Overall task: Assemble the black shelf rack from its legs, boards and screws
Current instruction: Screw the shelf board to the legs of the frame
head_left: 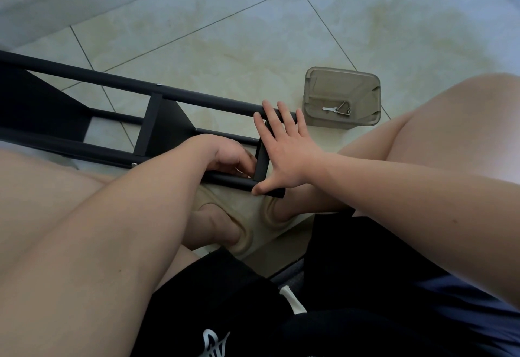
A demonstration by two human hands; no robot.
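Head view: the right hand (284,151) lies on the end of the black shelf rack (157,128), which rests on its side on the tiled floor (253,32) and runs off to the left. The left hand (233,159) reaches inside the frame by the near leg (236,180). Just right of the rack stands a translucent tub (342,70) holding a small metal wrench (330,108) and a few bits of hardware. The right hand is spread wide and flat, with fingertips on the far leg (112,82) and thumb on the near one. The left hand's fingers are curled; what they hold cannot be told.
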